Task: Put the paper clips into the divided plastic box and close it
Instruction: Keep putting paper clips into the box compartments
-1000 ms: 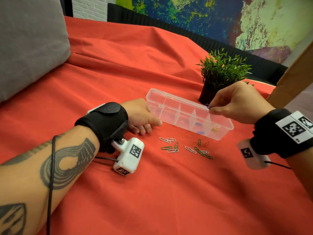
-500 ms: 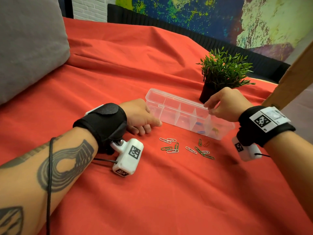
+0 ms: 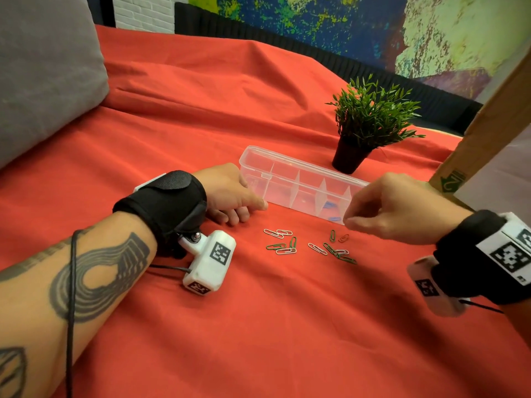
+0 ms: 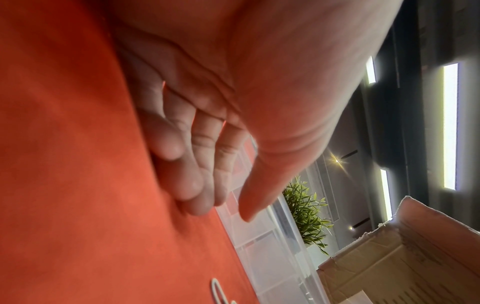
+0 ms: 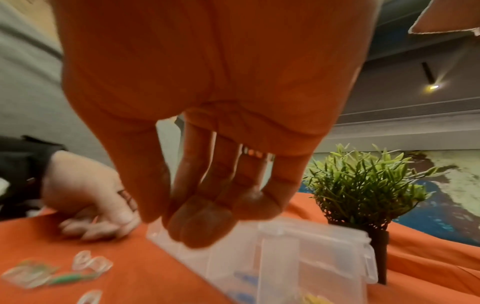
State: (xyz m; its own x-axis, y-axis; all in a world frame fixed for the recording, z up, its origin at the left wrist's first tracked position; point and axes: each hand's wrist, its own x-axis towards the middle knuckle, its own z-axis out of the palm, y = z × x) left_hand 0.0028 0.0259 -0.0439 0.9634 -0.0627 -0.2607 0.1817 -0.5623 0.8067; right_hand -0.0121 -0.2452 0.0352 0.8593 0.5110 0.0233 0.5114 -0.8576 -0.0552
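Observation:
The clear divided plastic box [image 3: 298, 185] lies open on the red cloth, with blue clips [image 3: 330, 206] in a right-hand compartment. My left hand [image 3: 250, 211] rests at the box's left end: the thumb [image 4: 249, 205] lies straight against the near wall and the other fingers lie loosely on the cloth. My right hand [image 3: 352, 222] hovers at the box's right front corner, just above the cloth, fingers [image 5: 202, 222] hanging together and holding nothing. Several loose paper clips [image 3: 290, 245], green, white and one orange, lie in front of the box, left of that hand.
A small potted plant [image 3: 370, 122] stands just behind the box's right half. A cardboard box [image 3: 488, 133] rises at the right edge. A grey cushion [image 3: 43, 67] fills the far left. Red cloth [image 3: 258, 340] stretches toward me.
My right hand held a blue clip over the box's right end, let it go there, then drew back toward me and down near the loose clips. The left hand has stayed put.

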